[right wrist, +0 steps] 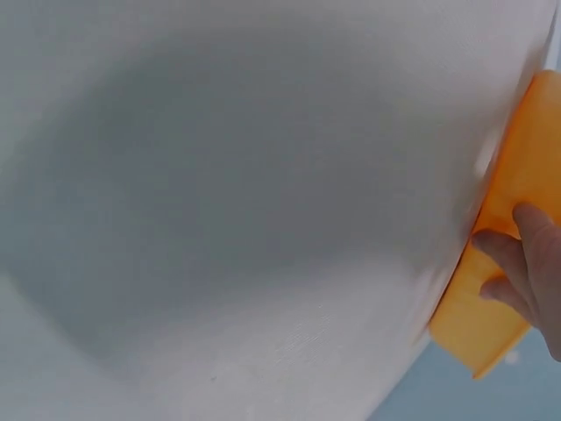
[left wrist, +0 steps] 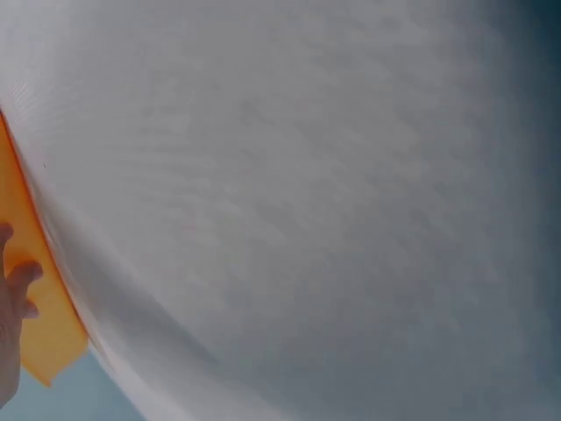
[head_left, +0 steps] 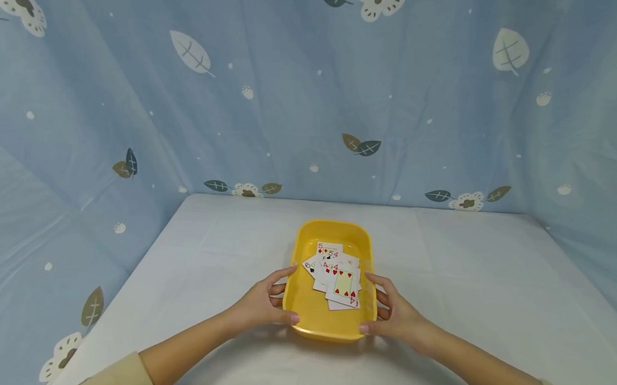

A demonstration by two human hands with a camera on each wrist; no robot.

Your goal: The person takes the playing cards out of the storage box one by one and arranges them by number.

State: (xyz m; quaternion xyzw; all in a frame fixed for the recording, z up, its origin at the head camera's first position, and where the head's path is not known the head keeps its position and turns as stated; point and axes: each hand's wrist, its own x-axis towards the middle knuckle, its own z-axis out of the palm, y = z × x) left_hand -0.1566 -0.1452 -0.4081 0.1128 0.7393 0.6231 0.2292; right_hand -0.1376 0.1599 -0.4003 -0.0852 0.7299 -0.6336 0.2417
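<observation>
A yellow plastic tray (head_left: 316, 317) with raised walls is in the middle of the head view. Inside it lies a loose, overlapping pile of playing cards (head_left: 343, 284), several face up, with red fours and a five among them. My left hand (head_left: 261, 304) grips the tray's left side, thumb at the near corner and index fingertip on the rim. On the opposite side my right hand (head_left: 398, 314) holds the wall in the same way. Both wrist views show fingers spread against the tray's outer wall, the left hand (left wrist: 12, 307) and the right hand (right wrist: 536, 267).
A white cloth (head_left: 225, 235) covers the table under the tray. Blue curtains (head_left: 291, 101) printed with leaves and flowers hang behind the table and along both sides. Beige sleeves (head_left: 123, 373) show at the lower edge of the head view.
</observation>
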